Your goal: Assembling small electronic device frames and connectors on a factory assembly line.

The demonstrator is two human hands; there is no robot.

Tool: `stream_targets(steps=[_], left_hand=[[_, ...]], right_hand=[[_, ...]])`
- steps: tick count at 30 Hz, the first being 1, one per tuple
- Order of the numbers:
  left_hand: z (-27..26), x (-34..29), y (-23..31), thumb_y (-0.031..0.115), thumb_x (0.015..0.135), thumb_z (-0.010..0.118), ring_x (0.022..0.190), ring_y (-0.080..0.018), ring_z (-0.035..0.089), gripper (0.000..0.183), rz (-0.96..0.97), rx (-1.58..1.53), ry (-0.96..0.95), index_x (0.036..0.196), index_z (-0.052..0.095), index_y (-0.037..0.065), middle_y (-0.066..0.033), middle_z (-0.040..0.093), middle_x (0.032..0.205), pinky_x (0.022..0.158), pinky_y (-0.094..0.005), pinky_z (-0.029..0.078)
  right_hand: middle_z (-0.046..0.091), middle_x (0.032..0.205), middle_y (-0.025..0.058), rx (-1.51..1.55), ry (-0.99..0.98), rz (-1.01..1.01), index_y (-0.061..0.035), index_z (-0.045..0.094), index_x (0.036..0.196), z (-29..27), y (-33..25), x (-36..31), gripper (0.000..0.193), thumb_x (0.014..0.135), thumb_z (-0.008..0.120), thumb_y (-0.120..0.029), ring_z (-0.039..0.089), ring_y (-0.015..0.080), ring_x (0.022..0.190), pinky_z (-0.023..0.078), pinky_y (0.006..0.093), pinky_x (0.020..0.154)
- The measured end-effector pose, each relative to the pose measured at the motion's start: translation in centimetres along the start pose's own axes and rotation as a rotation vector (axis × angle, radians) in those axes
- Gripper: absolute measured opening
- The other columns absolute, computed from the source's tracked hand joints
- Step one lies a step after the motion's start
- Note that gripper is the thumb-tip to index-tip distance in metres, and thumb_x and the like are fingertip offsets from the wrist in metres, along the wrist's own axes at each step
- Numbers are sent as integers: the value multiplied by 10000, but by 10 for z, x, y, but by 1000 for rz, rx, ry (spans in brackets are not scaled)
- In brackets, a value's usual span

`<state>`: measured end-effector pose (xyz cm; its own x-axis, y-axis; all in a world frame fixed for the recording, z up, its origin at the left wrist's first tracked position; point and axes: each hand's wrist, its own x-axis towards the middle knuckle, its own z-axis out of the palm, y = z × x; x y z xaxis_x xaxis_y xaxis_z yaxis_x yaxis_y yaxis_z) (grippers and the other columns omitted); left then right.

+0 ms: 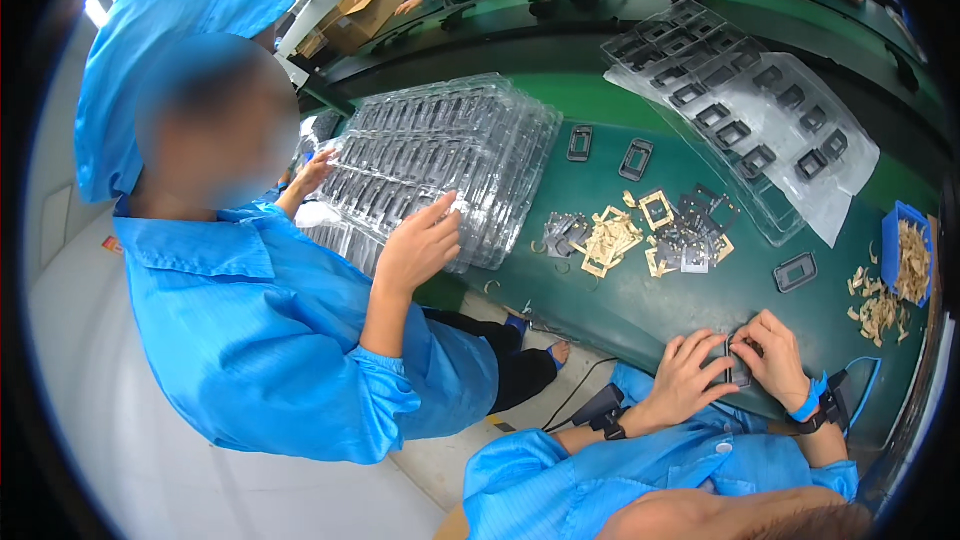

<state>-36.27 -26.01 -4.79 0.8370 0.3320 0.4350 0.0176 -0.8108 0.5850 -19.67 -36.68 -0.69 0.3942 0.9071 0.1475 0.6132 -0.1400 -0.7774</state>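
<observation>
At the near edge of the green table, my left hand [690, 376] grips the left side of a small black rectangular frame [741, 373] with a greyish inside. My right hand [770, 357] is closed with its fingertips pinched at the frame's upper right; whether they also hold a tiny piece is hidden. A similar black frame [795, 272] lies just beyond my hands. Farther off are a pile of cream cut-out pieces [610, 241] and a pile of dark and clear thin pieces [695, 230].
To the left, a co-worker in blue [270, 320] handles stacked clear trays [440, 160] of dark parts. Another tray [690, 90] with black frames and a white sheet lies at the far right. A blue bin [887, 245] of cream scraps stands right. Beyond runs a conveyor [640, 2].
</observation>
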Motion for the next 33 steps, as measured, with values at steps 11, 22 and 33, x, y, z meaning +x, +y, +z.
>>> stream_targets(steps=[11,22,33], left_hand=[[9,-6,-2,438,834,732,1288,-362,452,372,50,51,9,1062,724,144,-154,483,1462,970,-498,366],[12,-11,-5,429,785,771,1228,-342,512,385,75,16,24,1046,733,148,-127,553,1389,945,-463,393],[-7,6,-1,351,713,854,1249,-315,505,363,-1,35,-84,1024,784,177,-95,610,1330,1018,-442,326]], right_hand=[[570,818,112,-8,16,-3,-13,678,869,0,0,4,132,771,765,-30,594,285,707,476,370,616],[566,826,126,-40,-24,30,-34,680,889,-4,2,-11,94,824,736,-72,592,314,742,478,380,650],[595,923,88,93,-5,-2,-38,671,973,-4,14,-2,116,867,710,-64,624,261,792,511,354,672]])
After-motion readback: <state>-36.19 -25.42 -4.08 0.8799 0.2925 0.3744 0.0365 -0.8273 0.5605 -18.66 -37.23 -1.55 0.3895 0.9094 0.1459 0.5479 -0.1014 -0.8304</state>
